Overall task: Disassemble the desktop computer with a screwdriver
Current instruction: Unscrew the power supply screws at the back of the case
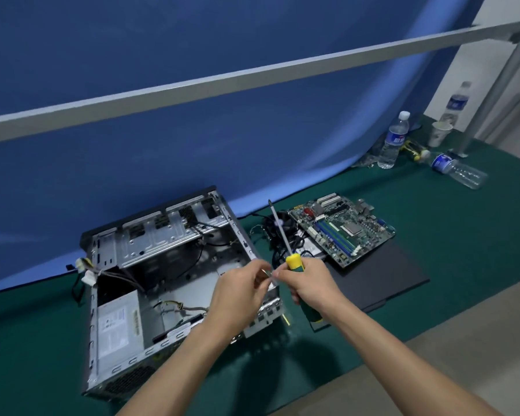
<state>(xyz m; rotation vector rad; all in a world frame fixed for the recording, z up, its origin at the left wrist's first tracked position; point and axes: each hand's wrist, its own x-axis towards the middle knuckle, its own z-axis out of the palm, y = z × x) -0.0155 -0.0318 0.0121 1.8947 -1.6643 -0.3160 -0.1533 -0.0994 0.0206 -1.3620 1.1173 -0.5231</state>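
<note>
An open grey computer case [150,265] lies on the green mat, with a power supply [117,328] and loose cables inside. My right hand [309,283] grips a yellow-and-green screwdriver [294,262], shaft pointing up and away. My left hand [240,292] is over the case's right wall, fingertips pinched on a small metal piece right next to the right thumb; what the piece is I cannot tell. A removed motherboard [342,229] rests on a dark side panel [382,277] to the right, with a cooler fan [279,226] beside it.
A blue cloth [192,145] hangs behind the case. A grey metal bar [252,73] crosses above. At the far right stand two water bottles [392,142], a paper cup [439,133] and a bottle lying down [460,172]. The mat's front edge [433,331] runs diagonally.
</note>
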